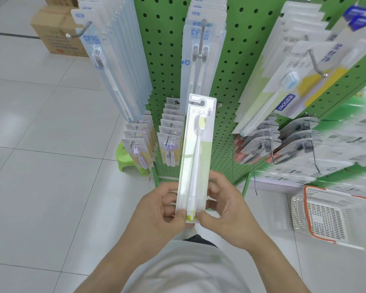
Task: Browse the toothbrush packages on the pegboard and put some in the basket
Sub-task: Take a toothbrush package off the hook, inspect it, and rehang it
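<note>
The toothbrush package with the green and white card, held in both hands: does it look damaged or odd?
Nothing stands out. The green and white toothbrush package looks sealed, flat and upright, pinched at its bottom by both hands.

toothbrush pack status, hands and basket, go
Left hand and right hand both pinch the pack at its bottom end, upright before the pegboard. Basket on floor at right, path clear.

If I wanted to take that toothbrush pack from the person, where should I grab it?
Probably the top end of the toothbrush pack, pinched flat from the sides. Both hands, left hand and right hand, already hold the bottom, while the upper part stands upright and free, and it is thin and flat.
</note>
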